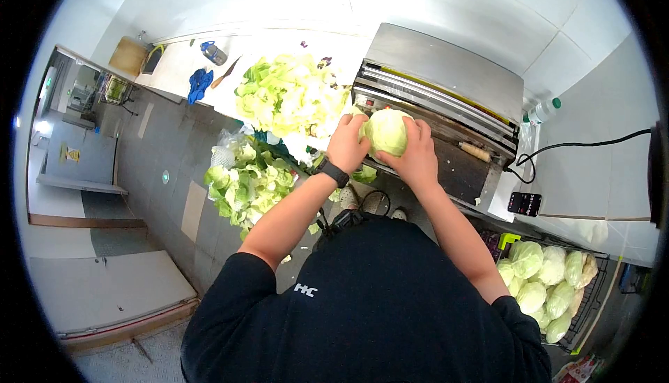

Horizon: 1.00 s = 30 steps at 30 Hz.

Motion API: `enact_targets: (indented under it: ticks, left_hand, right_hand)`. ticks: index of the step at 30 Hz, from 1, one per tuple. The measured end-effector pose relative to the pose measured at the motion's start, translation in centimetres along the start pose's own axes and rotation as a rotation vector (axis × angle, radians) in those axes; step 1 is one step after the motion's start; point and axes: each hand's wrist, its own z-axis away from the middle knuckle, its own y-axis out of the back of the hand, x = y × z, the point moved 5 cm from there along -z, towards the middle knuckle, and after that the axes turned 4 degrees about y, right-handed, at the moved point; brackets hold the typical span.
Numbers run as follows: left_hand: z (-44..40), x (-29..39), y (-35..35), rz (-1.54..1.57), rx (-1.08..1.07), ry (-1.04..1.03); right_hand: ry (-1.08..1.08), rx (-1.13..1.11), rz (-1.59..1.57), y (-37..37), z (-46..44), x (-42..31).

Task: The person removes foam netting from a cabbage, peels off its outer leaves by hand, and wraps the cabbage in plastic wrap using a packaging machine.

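At the metal machine [446,62], the left hand [348,142] and right hand [418,156], half spread, clasp a cabbage [387,131].

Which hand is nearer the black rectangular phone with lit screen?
Right. The right hand holds the right side of the round pale-green cabbage, left of the phone; the left hand is at the cabbage's left, farther off.

Cabbage leaves [287,96] on white counter [175,68]

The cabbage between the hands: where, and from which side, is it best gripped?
Probably cup the cabbage at its widest part, from left and right at once, where the left hand and right hand sit: it is round and shows no handle.
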Motion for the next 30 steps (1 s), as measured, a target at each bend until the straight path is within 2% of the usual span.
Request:
enact_targets:
  ticks: [6,7,11,14,16,17,20,22,26,28,30]
  left_hand:
    - [0.5,-3.0,-0.2,0.099,0.046,0.075]
    - [0.6,-4.0,-0.5,0.067,-0.022,0.145]
    - [0.9,-4.1,-0.9,0.155,0.013,0.123]
    - [0.2,-5.0,-1.9,0.21,-0.058,0.193]
    - [-0.1,-5.7,-2.8,0.453,-0.169,0.371]
    - [-0.4,-6.5,-3.1,0.455,-0.172,0.369]
    - [-1.0,-8.1,-4.2,0.395,-0.246,0.302]
    - [-1.3,-5.7,-2.6,0.22,0.086,-0.113]
    - [-2.0,-5.2,-2.9,0.189,-0.002,-0.127]
    - [-2.5,-7.4,-4.4,0.421,-0.237,0.28]
    - [-2.4,-7.7,-4.4,0.511,-0.194,0.254]
  right_hand:
    - [0.011,0.052,0.004,-0.3,-0.3,0.4]
    - [0.011,0.053,0.003,-0.3,-0.2,0.5]
    - [-0.03,0.052,-0.061,-0.4,-0.1,1.4]
    - [-0.026,0.05,-0.091,-0.5,-0.1,1.7]
    - [-0.026,0.051,-0.099,-0.2,0.0,1.7]
    - [-0.031,0.039,-0.102,-0.1,0.0,1.6]
    - [-0.034,0.035,-0.094,-0.2,0.2,1.8]
    - [-0.033,0.041,-0.084,-0.3,0.3,1.8]
    - [-0.027,0.028,-0.084,-0.1,0.5,1.8]
    - [-0.032,0.016,-0.09,-0.1,0.5,1.6]
    - [-0.035,0.011,-0.094,0.0,0.5,1.6]
